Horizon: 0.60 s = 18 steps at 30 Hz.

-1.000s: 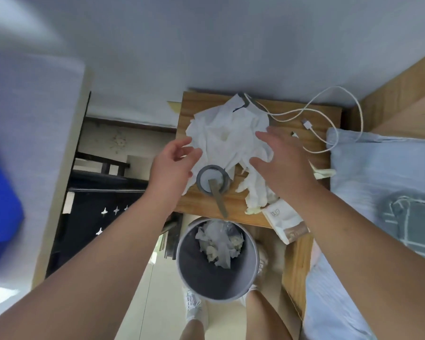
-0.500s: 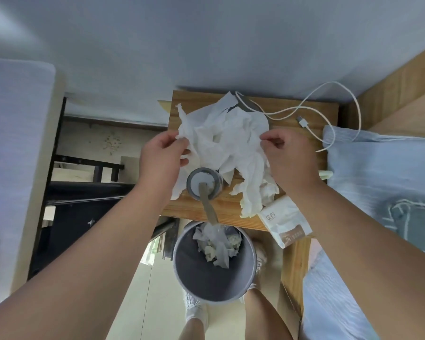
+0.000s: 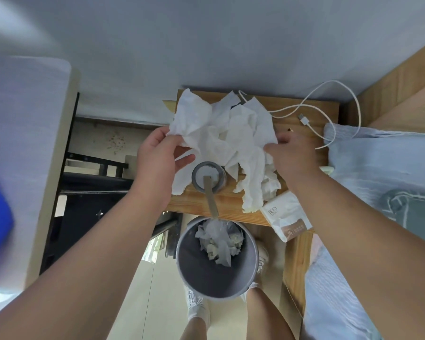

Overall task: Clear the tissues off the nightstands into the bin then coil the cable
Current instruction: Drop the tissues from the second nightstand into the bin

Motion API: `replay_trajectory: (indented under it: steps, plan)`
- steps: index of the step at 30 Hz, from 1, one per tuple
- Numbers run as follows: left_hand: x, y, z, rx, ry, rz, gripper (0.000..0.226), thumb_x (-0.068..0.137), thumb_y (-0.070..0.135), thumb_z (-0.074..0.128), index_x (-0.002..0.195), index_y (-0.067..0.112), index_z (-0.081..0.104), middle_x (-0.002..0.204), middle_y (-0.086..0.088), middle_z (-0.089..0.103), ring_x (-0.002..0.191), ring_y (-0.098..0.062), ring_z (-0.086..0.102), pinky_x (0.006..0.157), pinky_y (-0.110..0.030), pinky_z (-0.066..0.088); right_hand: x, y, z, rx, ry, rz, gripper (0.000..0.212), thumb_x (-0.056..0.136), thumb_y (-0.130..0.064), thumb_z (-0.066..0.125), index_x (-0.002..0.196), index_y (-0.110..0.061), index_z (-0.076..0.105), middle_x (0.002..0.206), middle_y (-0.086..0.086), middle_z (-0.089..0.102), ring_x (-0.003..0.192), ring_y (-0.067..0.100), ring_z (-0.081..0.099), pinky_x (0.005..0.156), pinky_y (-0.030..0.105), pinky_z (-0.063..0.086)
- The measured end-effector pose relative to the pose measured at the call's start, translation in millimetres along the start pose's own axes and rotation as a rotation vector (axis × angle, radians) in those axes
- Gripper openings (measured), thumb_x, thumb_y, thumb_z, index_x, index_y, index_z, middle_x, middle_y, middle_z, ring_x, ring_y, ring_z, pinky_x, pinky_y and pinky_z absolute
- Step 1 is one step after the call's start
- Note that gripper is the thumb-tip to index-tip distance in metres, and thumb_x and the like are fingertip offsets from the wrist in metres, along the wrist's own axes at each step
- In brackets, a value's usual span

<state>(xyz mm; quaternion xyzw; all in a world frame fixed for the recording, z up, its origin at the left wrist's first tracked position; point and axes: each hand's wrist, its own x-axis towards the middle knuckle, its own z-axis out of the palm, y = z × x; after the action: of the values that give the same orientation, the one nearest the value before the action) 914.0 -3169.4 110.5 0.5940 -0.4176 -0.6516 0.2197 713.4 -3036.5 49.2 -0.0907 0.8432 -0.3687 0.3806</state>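
A heap of crumpled white tissues covers the wooden nightstand. My left hand pinches the heap's left edge. On the heap's right side, my right hand grips the tissues. A white cable loops over the nightstand's back right corner, its plug lying on the wood. The grey bin stands on the floor just in front of the nightstand and holds several crumpled tissues.
A grey round cup with a tan strap stands at the nightstand's front edge, between my hands. A tissue packet overhangs the front right corner. A bed with blue bedding lies to the right. My feet flank the bin.
Both hands went from hovering open over the tissue heap to closing on its left and right sides. The heap has been gathered and pulled up slightly.
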Motion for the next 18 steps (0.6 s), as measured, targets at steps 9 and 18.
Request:
replay_trajectory:
  steps: [9,18]
  plan:
    - [-36.9,21.9,-15.9,-0.128,0.043,0.079,0.027,0.103,0.002,0.056,0.094,0.021,0.074,0.097,-0.001,0.084,0.095,-0.023,0.08,0.08,-0.032,0.066,-43.1,-33.6,-27.9,0.189,0.073,-0.161,0.007,0.091,-0.03,0.063,0.09,-0.029,0.07,0.09,-0.01,0.074,0.086,0.019,0.074,0.077,0.036,0.059]
    - [-100.7,1.5,-54.6,-0.277,-0.038,0.086,0.024,0.1,0.005,0.053,0.106,0.017,0.073,0.104,-0.005,0.081,0.092,-0.021,0.078,0.077,-0.033,0.065,-149.0,-34.2,-67.5,0.546,0.17,-0.3,0.016,0.086,-0.015,0.066,0.085,-0.027,0.077,0.093,-0.005,0.082,0.093,0.014,0.08,0.083,0.03,0.064]
